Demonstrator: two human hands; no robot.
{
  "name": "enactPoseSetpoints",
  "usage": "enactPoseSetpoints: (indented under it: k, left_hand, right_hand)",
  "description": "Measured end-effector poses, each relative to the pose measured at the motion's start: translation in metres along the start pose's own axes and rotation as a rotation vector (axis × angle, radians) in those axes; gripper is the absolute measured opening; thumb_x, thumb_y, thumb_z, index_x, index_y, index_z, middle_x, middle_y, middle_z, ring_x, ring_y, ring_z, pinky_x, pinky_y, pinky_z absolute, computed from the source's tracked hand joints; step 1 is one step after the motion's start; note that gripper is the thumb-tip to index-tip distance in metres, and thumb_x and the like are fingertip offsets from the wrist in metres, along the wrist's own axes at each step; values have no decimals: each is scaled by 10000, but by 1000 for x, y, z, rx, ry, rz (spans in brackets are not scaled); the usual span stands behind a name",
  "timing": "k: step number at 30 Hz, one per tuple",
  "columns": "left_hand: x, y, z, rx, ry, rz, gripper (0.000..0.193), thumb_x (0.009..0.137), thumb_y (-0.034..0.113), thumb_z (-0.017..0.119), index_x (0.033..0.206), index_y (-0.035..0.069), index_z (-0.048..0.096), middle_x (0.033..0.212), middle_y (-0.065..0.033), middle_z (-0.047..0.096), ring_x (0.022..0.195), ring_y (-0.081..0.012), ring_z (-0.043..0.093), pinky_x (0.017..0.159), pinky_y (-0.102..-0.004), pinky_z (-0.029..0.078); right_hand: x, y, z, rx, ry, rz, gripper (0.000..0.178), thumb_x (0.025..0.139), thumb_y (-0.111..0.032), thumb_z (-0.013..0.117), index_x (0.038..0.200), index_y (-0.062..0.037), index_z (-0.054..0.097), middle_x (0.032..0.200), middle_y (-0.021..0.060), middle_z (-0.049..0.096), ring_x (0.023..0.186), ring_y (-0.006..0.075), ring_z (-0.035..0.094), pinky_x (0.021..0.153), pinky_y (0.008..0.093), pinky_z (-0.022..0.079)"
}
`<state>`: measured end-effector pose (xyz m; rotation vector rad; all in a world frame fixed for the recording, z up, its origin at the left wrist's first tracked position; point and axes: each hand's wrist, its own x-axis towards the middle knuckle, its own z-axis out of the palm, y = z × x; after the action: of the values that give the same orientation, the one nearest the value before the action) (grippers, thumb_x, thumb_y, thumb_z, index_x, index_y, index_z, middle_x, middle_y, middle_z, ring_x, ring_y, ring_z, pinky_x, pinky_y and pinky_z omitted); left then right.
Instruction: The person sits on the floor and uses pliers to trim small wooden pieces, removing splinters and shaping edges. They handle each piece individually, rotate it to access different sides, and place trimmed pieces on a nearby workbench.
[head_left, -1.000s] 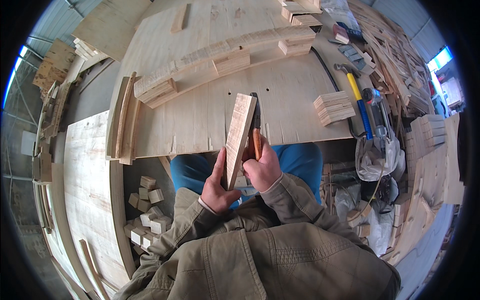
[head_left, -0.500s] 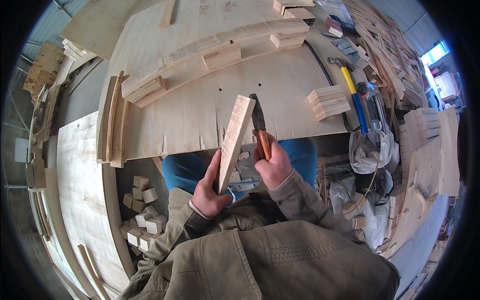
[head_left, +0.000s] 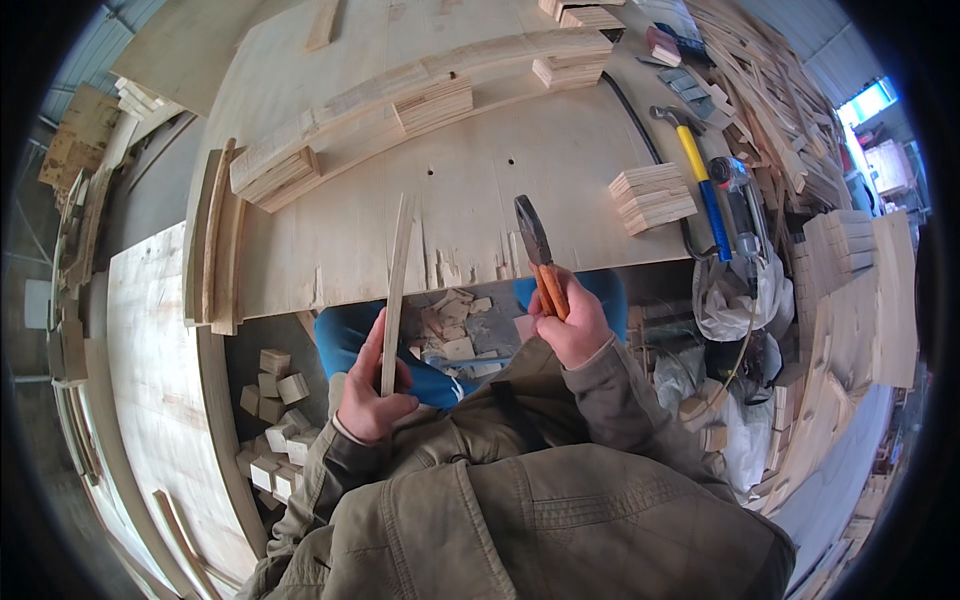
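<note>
My left hand (head_left: pixel 372 392) grips a light wooden strip (head_left: pixel 396 300) near its lower end. The strip stands almost upright in view, its narrow edge toward me. In my right hand (head_left: pixel 577 322) are pliers (head_left: pixel 544 262) with orange handles and dark jaws, which point up and slightly left. The jaws look closed, with nothing visible between them. A wide gap separates the pliers from the strip. Both hands are over my lap, at the near edge of the plywood workbench (head_left: pixel 360 235), whose edge is chipped and splintered.
A long wooden bar with blocks (head_left: pixel 432 106) crosses the bench. To the right lie a plywood block stack (head_left: pixel 652 198), a hammer (head_left: pixel 705 190) with a yellow and blue handle, and an air tool (head_left: pixel 742 205). Small wood blocks (head_left: pixel 280 440) are heaped on the floor at left; scraps (head_left: pixel 455 325) lie below.
The strip has moved left and turned from its broad face to its narrow edge. My right hand has shifted right with the pliers, so the two are farther apart.
</note>
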<state>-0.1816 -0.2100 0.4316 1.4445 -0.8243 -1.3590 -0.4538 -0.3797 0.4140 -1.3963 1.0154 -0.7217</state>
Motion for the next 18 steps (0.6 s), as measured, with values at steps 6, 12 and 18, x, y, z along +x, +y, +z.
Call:
enactPoseSetpoints:
  k: [6,12,18]
  left_hand:
    - [-2,-2,-6,14,64,-2,1198,636,-55,741,1726,148,286,922,-26,616,834,-127,590,757,-267,517]
    - [-3,0,-11,-10,61,39,1198,659,-51,774,1729,156,277,945,-30,620,848,-132,590,785,-279,522]
    - [-6,3,-18,-177,24,-80,1173,697,-47,766,1726,172,247,983,-63,631,806,-156,611,675,-291,536]
  right_hand:
    - [-12,-6,-3,-180,-112,-162,450,828,-38,656,1277,-18,622,926,108,700,807,250,709,747,360,564]
    - [-16,-4,9,-619,-99,-275,439,830,40,636,1266,-8,626,1032,198,724,960,382,728,804,417,575]
    - [-23,-6,13,-774,-131,-336,433,849,55,586,1268,-40,641,1130,195,717,981,431,701,795,480,577]
